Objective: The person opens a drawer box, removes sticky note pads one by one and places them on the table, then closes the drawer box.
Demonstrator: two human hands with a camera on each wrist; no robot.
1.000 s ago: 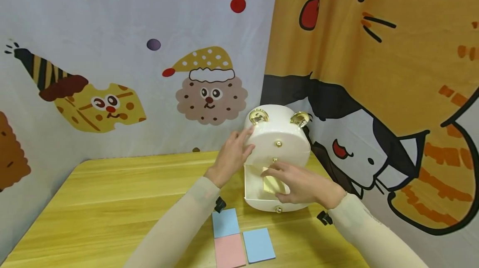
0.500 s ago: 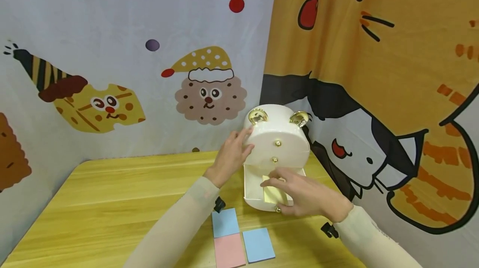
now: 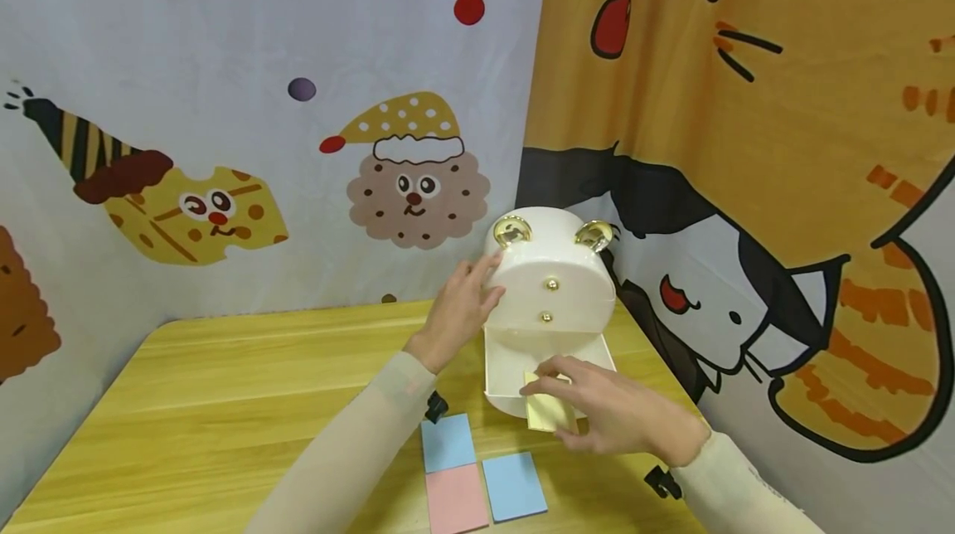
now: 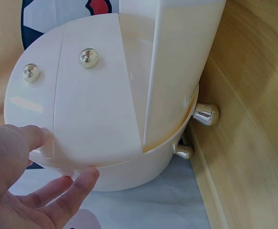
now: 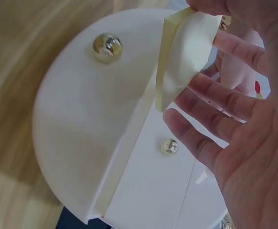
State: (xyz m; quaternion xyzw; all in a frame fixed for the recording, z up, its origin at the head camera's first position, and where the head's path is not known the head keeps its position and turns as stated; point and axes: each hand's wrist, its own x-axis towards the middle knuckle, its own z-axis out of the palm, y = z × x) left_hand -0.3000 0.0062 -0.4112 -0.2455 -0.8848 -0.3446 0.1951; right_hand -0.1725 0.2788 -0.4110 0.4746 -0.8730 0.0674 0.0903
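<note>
A white rounded storage box (image 3: 515, 275) with gold ears and gold knobs stands at the back of the table. Its bottom drawer (image 3: 507, 361) is pulled out, showing a bare white inside. My left hand (image 3: 457, 314) rests its fingertips against the box's left edge, with the fingers loosely extended; in the left wrist view they touch the front face and side (image 4: 96, 109). Between the thumb and fingers of my right hand (image 3: 622, 414) is a pale yellow sticky-note pad (image 3: 546, 413), pinched by its edges. The pad overlaps the drawer's front in the head view.
Two blue sticky-note pads, a rear one (image 3: 448, 443) and a right one (image 3: 515, 486), lie on the wooden table (image 3: 298, 401) in front of the box. A pink pad (image 3: 457, 499) lies beside them. Patterned curtains (image 3: 246, 45) hang close behind and at the right.
My right hand has drawn the yellow pad from inside the drawer toward me, out over its front edge. The left hand stays against the box.
</note>
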